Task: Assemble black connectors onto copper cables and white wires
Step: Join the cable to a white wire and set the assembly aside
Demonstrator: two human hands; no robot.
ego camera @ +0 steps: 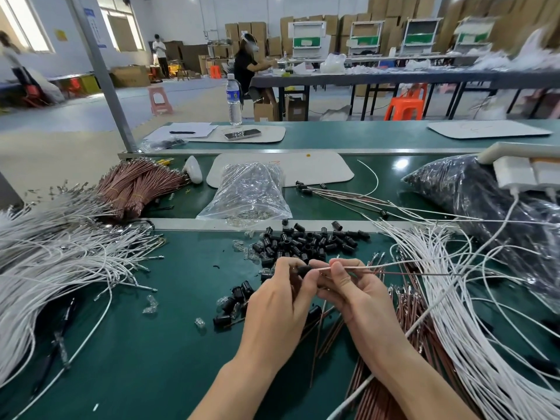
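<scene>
Left hand [280,298]: curled round black connector [304,270]
Right hand [356,287]: pinching white wire [381,265], touching left hand
Connector pile [306,242]: just beyond both hands

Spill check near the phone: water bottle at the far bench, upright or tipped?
Upright. The water bottle stands on its base, cap on top, just behind the phone.

A slanted grey metal post [100,74] rises at the left. Bright windows [24,22] in a pale wall [72,62] flank it. Behind it is a blue-grey floor [75,113] with a pink plastic stool [160,100]. To its right are a long dark table [394,78], an orange plastic stool [404,108] and stacked brown cardboard boxes [303,28].
</scene>
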